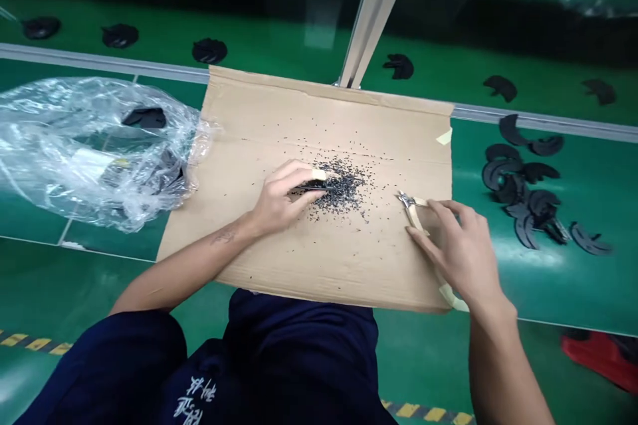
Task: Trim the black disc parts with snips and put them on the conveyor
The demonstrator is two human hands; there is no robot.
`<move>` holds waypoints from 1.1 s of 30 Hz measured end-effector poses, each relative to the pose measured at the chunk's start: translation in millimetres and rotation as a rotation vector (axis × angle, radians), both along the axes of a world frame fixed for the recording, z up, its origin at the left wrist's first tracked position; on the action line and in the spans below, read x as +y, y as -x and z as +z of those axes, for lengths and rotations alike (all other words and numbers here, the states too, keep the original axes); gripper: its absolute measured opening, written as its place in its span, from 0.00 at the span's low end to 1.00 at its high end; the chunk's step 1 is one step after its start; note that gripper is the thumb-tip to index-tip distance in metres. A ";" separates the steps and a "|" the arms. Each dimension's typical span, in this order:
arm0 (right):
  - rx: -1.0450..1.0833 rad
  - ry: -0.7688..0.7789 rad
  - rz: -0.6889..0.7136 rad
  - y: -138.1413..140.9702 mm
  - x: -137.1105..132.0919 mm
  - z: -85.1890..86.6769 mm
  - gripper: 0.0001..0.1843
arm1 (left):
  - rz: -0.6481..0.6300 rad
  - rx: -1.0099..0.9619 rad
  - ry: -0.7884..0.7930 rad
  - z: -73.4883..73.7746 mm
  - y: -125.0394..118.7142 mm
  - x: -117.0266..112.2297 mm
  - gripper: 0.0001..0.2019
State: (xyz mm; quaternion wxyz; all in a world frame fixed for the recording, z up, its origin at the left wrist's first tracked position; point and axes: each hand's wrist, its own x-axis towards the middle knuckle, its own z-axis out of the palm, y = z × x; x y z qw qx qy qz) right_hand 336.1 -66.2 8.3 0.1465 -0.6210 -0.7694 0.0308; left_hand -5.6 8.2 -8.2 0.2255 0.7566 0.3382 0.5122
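Over the cardboard sheet (299, 259), my left hand (286, 196) is closed on a thin black plastic part (310, 184), with thumb below and fingers above; much of the part is hidden. A pale wrap covers one fingertip. Just right of it lies a scatter of tiny black plastic bits (343, 182). To the right of the scatter, my right hand (456, 242) is wrapped round the pale handles of a pair of cutting pliers (409, 204). Their metal jaws point left and touch neither the part nor the bits.
A clear plastic bag (94, 153) with black parts stands at the left. Several curved black parts (528, 186) lie piled on the green table at right. More black parts (209, 50) sit in a row beyond the metal rail, near an upright post (373, 20).
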 end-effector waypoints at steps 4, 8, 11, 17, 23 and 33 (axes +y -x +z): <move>0.023 -0.071 0.014 -5.6 12.4 -4.2 0.26 | 0.037 -0.020 -0.048 -3.9 0.0 1.1 0.09; 0.332 -0.122 0.089 19.5 33.5 15.4 0.20 | 0.031 -0.065 -0.089 -7.1 1.3 4.8 0.09; 0.460 -0.067 0.176 58.8 48.8 25.8 0.22 | 0.047 -0.090 -0.063 -7.3 1.4 4.6 0.09; 0.551 0.040 0.425 107.9 73.4 23.8 0.22 | 0.050 -0.190 0.065 -4.1 3.2 1.9 0.10; 0.489 -0.061 0.568 96.9 77.6 10.7 0.23 | -0.053 -0.173 0.077 -3.5 4.5 7.1 0.11; 0.340 -0.166 0.583 92.8 71.9 0.9 0.29 | -0.150 -0.170 0.054 -9.0 4.6 10.0 0.11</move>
